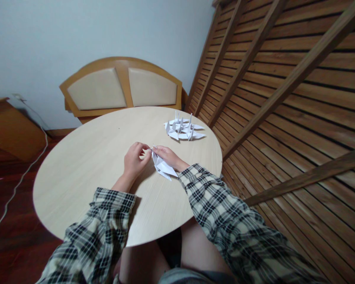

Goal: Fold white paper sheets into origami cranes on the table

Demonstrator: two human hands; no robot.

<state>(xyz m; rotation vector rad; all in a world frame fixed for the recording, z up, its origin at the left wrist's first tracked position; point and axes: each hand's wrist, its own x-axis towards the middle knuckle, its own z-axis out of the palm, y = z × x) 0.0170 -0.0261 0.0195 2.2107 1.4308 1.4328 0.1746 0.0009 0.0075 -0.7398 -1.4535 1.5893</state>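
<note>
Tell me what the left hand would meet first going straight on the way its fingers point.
The left hand would first meet the white folded paper, whose tip it seems to pinch, then probably the right hand; exact depth is unclear from this single view.

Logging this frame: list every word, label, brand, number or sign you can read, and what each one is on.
None: no readable text anywhere in the picture.
No lettering shows on the folded white paper in the hands, the paper cranes, the round table or the headboard.
Too small to read: any marking on the pale wall fitting at the left.
</note>
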